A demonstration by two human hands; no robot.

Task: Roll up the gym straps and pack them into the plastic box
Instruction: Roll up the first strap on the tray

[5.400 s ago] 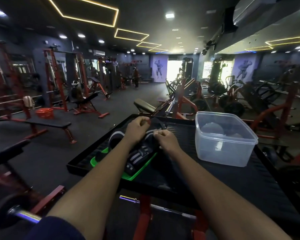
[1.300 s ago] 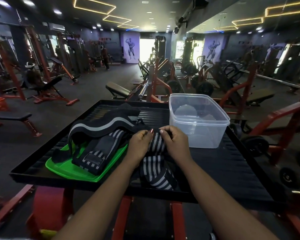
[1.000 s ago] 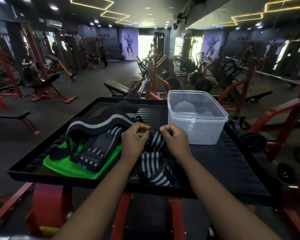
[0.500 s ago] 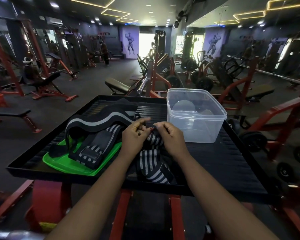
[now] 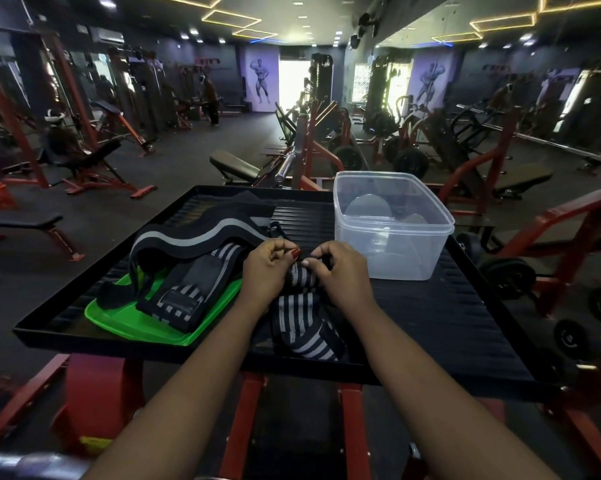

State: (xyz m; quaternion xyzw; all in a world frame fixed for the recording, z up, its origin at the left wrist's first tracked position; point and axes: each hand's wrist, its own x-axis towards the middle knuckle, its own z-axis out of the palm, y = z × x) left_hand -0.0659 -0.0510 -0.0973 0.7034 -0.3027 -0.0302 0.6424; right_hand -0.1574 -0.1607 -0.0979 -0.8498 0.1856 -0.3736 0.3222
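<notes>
1. Striped strap (image 5: pixel 301 315): mid-tray, long axis running near to far; far end at the fingers, loose tail trailing toward the near rim.
2. Left hand (image 5: pixel 264 271), right hand (image 5: pixel 340 271): side by side, fingers curled, both pinching the far end.
3. Plastic box (image 5: pixel 392 226): far right, nearer the right hand.
4. Other straps (image 5: pixel 188 258): left, over the green lid (image 5: pixel 132 320).

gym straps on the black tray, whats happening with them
A person seems to be rolling a striped strap, pinching its far end with the left hand and right hand. Its loose tail trails toward them on the black tray. Other straps lie piled on a green lid. The plastic box stands open to the right, no strap visible inside.
</notes>
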